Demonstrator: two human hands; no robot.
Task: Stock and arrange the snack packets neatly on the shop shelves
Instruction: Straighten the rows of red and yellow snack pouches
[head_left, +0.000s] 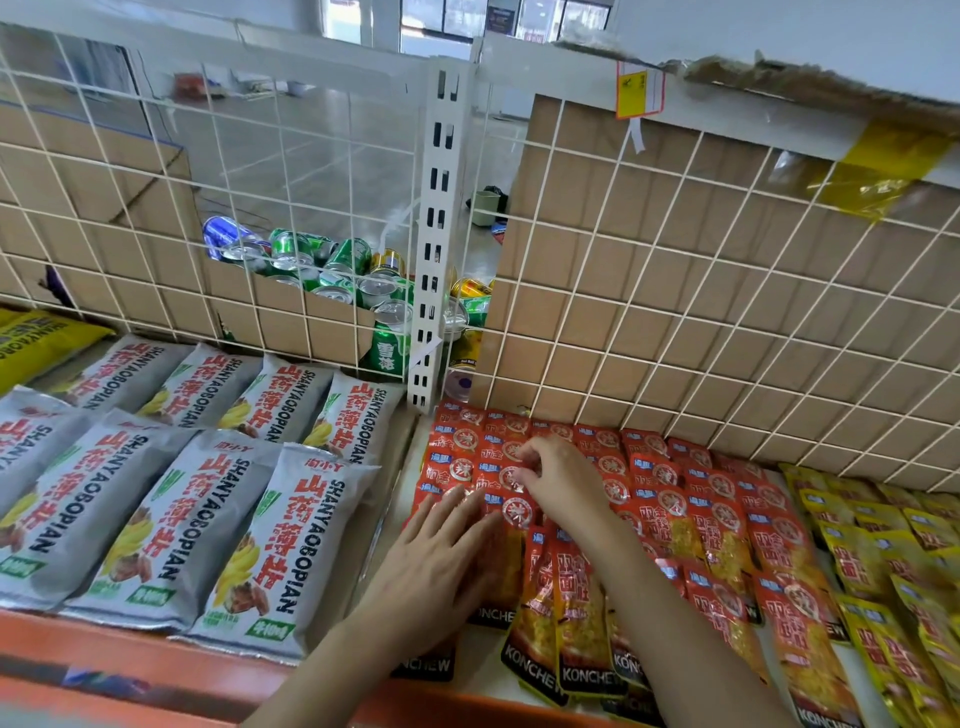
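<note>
Red KONCHEW snack packets (670, 499) lie in overlapping rows on the white shelf (410, 457), right of centre. My left hand (441, 556) rests flat, fingers spread, on the leftmost red packets. My right hand (558, 480) reaches further back, its fingertips pinching the top edge of a red packet (506, 475) in the rear rows. Grey SHANYAOBOPIAN packets (171, 499) lie in two rows on the left shelf section. Yellow packets (893, 561) are stacked at the far right.
A white wire grid (727, 291) backs the shelf, with cardboard behind it. An upright slotted post (439, 234) divides the two sections. Drink cans (332, 270) sit in a box behind the grid. The orange shelf lip (156, 660) runs along the front.
</note>
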